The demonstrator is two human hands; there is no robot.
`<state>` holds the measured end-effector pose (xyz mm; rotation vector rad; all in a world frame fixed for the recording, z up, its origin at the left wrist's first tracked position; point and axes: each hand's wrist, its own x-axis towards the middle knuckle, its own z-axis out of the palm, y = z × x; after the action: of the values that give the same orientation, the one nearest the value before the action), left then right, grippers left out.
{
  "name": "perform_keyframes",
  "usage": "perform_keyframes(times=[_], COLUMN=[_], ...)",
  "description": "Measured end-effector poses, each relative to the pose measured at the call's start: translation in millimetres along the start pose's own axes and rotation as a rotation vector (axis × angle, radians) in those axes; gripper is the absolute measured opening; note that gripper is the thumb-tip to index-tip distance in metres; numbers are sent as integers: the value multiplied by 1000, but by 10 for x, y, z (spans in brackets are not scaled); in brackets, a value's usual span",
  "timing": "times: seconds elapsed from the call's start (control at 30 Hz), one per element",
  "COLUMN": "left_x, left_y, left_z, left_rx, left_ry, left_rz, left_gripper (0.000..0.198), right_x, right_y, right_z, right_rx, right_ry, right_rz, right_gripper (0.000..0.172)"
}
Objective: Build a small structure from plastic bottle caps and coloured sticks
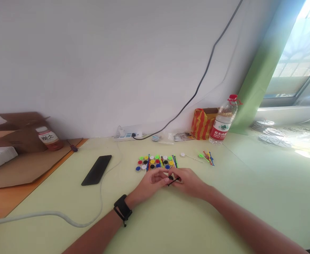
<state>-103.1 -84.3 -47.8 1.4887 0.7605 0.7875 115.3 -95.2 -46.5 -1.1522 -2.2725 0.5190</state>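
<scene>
My left hand [152,181] and my right hand [188,181] meet on the pale green table [171,225], fingers pinched together around a small black disc with a black stick [172,180]. Just beyond them lies a cluster of small coloured discs and sticks [156,162]. A few more coloured sticks [206,157] and a white disc [182,155] lie to the right of that cluster. A black band sits on my left wrist.
A black phone [96,170] lies to the left, with a white cable [65,215] curving past it. A power strip [127,134], a striped bag [202,124] and a water bottle [223,121] stand by the wall. Cardboard and a drink bottle [49,138] sit at far left.
</scene>
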Motion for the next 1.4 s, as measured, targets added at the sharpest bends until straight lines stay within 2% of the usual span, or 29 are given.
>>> perform_keyframes(times=[0.13,0.3,0.4,0.5,0.63,0.8,0.93,1.13,1.4], left_x=[6,24,32,42,40,21,19,19,20], left_y=[-11,-28,-47,-75,-73,-18,6,11,7], left_z=[-21,-45,-47,-54,-72,-63,-46,-60,-50], left_rx=[-19,-28,5,-13,-55,-18,-1,-10,-66], left_ry=[-9,-3,31,76,97,61,35,-26,-24], left_rz=[-26,-69,-65,-61,-74,-49,-12,-14,-9], left_gripper=[36,39,40,37,38,45,45,41,34], right_x=[-26,-85,-96,-67,-19,4,8,19,19], right_y=[-113,-161,-119,-28,36,-20,-51,-64,-79], right_z=[61,-91,-192,-223,-196,-132,-9,117,135], right_rx=[13,151,203,228,315,362,473,561,568], right_ry=[-41,-100,-49,52,89,154,169,259,241], right_rz=[-40,-38,29,47,26,6,50,63,68], right_gripper=[12,19,11,18,11,19,22,18,14])
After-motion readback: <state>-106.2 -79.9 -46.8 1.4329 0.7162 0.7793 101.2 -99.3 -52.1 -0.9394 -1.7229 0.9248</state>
